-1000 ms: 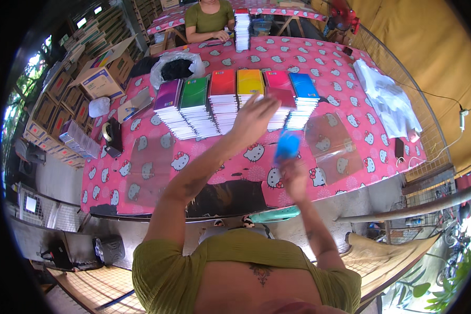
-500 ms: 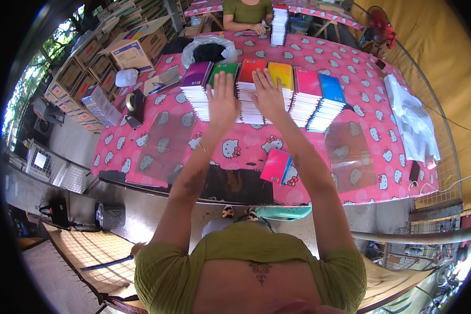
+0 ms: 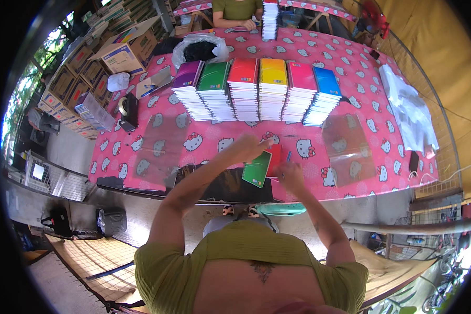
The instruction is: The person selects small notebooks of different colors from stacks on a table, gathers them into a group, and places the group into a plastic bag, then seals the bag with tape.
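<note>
A green spiral notebook [image 3: 256, 170] and a red notebook [image 3: 273, 156] overlap low over the near middle of the table. My left hand [image 3: 247, 148] is closed at the green one's upper edge, its fingers partly hidden. At the red one's right side my right hand [image 3: 291, 176] is closed, somewhat blurred. A small blue edge shows beside it. Beyond my hands stand notebook stacks in a row: purple [image 3: 188, 75], green [image 3: 213, 76], red [image 3: 243, 70], yellow [image 3: 273, 71], pink [image 3: 302, 76] and blue [image 3: 326, 81].
Clear plastic sheets [image 3: 345, 149] lie at both sides. A tape dispenser [image 3: 127, 111] and an open carton [image 3: 128, 49] are at left, white plastic bags [image 3: 408, 112] at right. Across the table sits another person [image 3: 238, 11] beside a tall notebook stack [image 3: 269, 21].
Both hands have left the tops of the stacks and come down toward me. Green and red notebooks are now between them, where a pink notebook lay.
</note>
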Demonstrator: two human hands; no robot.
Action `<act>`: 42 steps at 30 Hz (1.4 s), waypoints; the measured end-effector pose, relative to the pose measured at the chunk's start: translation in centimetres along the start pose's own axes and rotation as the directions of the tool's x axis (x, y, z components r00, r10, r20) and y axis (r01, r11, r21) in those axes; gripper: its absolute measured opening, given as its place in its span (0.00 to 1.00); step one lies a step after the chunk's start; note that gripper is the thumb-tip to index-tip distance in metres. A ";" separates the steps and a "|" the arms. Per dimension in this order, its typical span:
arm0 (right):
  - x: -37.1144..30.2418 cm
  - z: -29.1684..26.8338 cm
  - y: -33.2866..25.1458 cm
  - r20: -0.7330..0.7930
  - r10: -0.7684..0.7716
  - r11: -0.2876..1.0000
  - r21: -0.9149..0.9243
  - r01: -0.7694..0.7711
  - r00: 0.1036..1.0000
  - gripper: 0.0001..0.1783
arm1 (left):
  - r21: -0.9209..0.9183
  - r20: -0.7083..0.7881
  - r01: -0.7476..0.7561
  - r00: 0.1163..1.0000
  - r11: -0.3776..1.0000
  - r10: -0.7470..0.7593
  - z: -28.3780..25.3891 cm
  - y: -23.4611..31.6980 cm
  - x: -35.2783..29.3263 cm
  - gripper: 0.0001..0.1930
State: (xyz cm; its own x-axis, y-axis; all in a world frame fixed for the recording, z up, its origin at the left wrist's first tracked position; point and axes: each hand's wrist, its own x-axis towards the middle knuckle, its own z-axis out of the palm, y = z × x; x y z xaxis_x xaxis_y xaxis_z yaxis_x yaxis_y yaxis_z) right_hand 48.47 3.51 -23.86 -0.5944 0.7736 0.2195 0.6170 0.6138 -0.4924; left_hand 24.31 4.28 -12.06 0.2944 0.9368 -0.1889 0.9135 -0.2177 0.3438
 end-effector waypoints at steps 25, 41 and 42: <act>0.2 1.0 1.7 -0.267 0.551 0.578 0.806 -0.130 0.791 0.15 | 0.182 -0.524 -0.288 0.781 0.940 0.340 12.6 1.0 -6.3 0.20; 21.6 -9.0 -9.1 -0.583 -0.361 0.907 -0.037 0.420 0.728 0.18 | -0.067 -0.941 0.082 0.326 0.994 -0.090 -9.1 -6.3 -7.5 0.12; 18.4 -10.2 -8.9 -0.637 -0.236 0.914 0.110 0.389 0.734 0.17 | -0.112 -0.959 0.026 0.260 0.993 -0.115 -8.3 -5.2 -8.7 0.12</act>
State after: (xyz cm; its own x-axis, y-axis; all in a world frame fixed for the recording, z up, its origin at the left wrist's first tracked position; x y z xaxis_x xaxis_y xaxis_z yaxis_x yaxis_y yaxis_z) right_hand 37.29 13.92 -6.88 -0.2535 0.5233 0.8135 0.2758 0.8452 -0.4577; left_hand 14.68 -0.47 -4.61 -0.2977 0.5312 0.7932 0.8834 -0.1617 0.4398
